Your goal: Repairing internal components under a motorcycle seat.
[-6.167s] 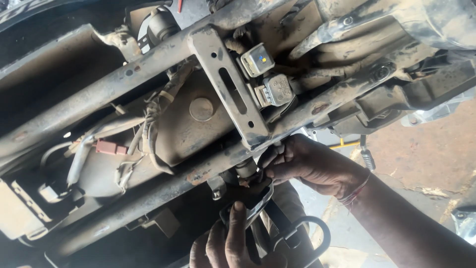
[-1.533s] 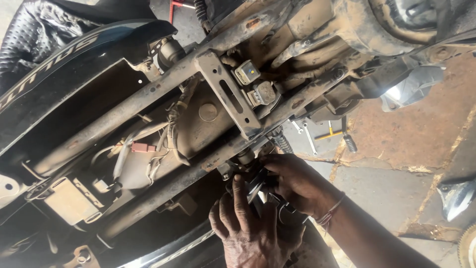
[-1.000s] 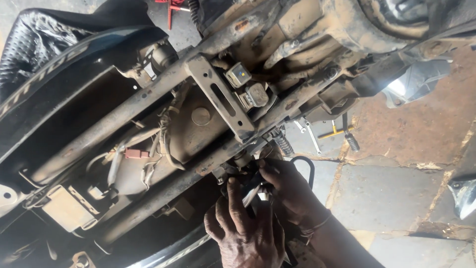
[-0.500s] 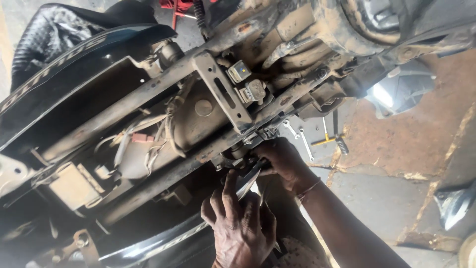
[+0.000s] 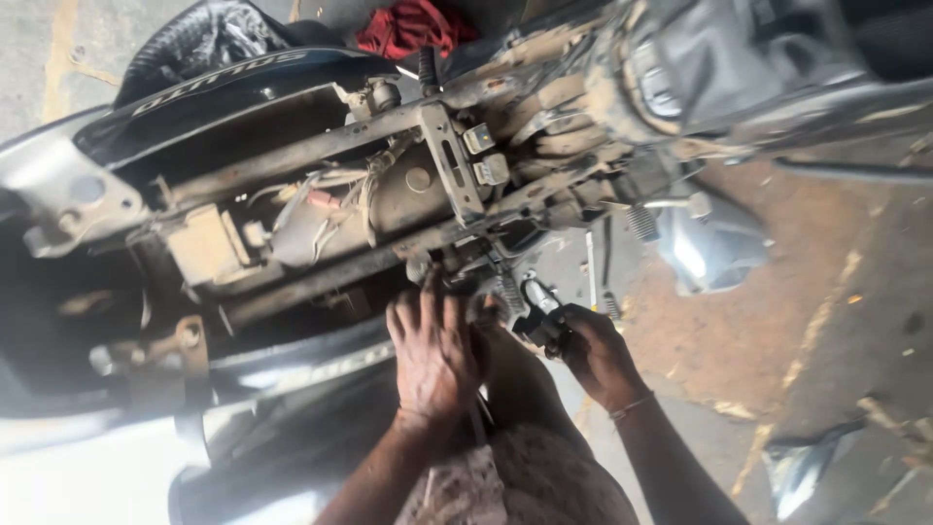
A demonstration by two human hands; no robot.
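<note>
While the left hand (image 5: pixel 432 355) is pressed open-fingered against the motorcycle frame (image 5: pixel 321 277) mid-picture, a small dark part (image 5: pixel 540 326) is gripped by the right hand (image 5: pixel 598 355); that part could be dropped.

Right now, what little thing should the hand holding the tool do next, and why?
Probably bring the tool in the right hand back up to the frame rail, because the left hand already rests fingers there while the tool sits just clear of it.
</note>
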